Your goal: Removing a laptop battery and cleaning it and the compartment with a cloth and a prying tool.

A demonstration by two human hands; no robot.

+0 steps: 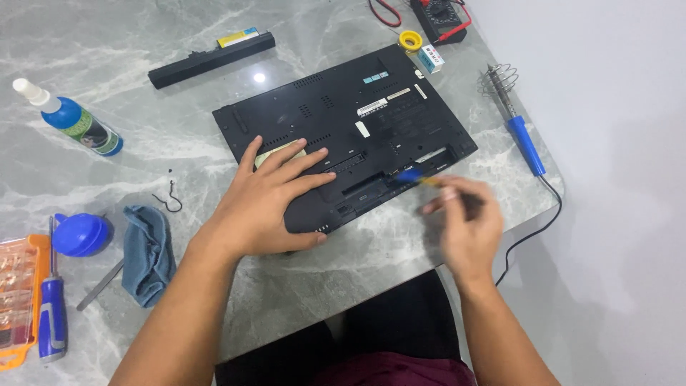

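Observation:
A black laptop (343, 121) lies upside down on the grey marble table (107, 57). My left hand (268, 196) presses flat on its near left corner, fingers spread. My right hand (464, 221), blurred by motion, holds a small blue and yellow tool (418, 177) whose tip is at the laptop's near edge by the battery bay. The laptop's long black battery (211, 58) lies apart on the table behind it.
At left are a blue spray bottle (78, 125), a blue blower bulb (80, 234), a blue cloth (146, 254), a blue screwdriver (52, 311) and an orange parts box (16, 300). A soldering iron (518, 129) with cable lies right. A multimeter (439, 18) sits at the back.

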